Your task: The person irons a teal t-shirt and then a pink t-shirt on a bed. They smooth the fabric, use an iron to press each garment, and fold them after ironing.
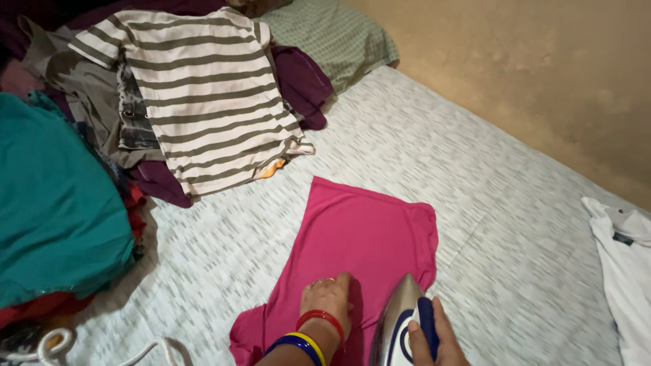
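Observation:
A pink garment [359,237] lies flat on a white-and-grey patterned sheet [420,149]. My left hand [327,298] presses down on the pink cloth near its lower part, fingers together; red, yellow and blue bangles circle that wrist. My right hand [434,339] grips the blue handle of a silver-and-blue clothes iron [399,325], whose tip rests on the pink garment just right of my left hand.
A striped shirt [203,88] tops a heap of clothes at the back left, with a teal cloth [54,203] beside it. A checked green pillow [332,34] lies at the back. A white garment [624,271] sits at the right edge, a white cord [54,342] at the lower left.

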